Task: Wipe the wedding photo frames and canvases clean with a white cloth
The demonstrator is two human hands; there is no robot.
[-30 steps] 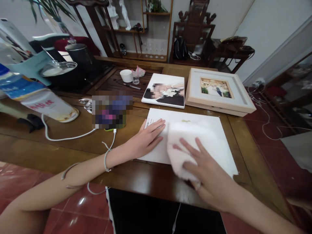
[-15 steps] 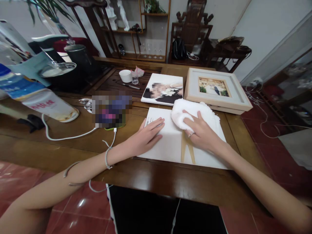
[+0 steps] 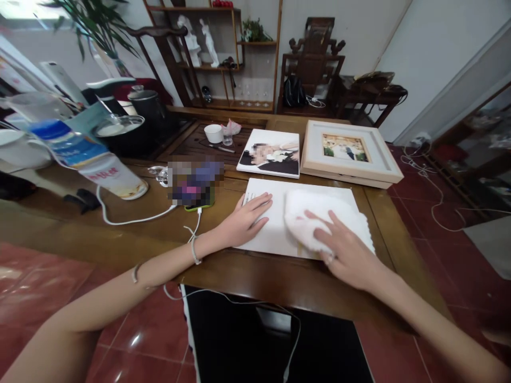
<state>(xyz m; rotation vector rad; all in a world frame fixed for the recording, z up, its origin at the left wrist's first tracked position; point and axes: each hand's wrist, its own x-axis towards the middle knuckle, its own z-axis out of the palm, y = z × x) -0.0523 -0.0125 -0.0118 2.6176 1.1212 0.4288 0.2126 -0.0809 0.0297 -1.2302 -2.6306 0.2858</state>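
Observation:
A white board (image 3: 275, 189) lies flat near the table's front edge, with a small printed label at its upper left. My left hand (image 3: 247, 219) rests on its left side, fingers stretched out and holding nothing. In my right hand (image 3: 347, 247) is a bunched white cloth (image 3: 307, 207), pressed on the right part of the board. The cloth hides most of a tan marking on the board's front half. Behind the board lies a photo panel (image 3: 275, 162), and to its right a light wood picture frame (image 3: 383, 154).
At the left stand a plastic bottle with a blue cap (image 3: 115, 173) and a dark pot (image 3: 120, 130). A phone (image 3: 199, 206) on a white cable lies left of my left hand. A white cup (image 3: 213, 133) sits on the tea tray behind.
My right hand has drawn the cloth toward the table's front edge, covering most of the tan marking. My left hand stays on the board. The camera view has shifted slightly.

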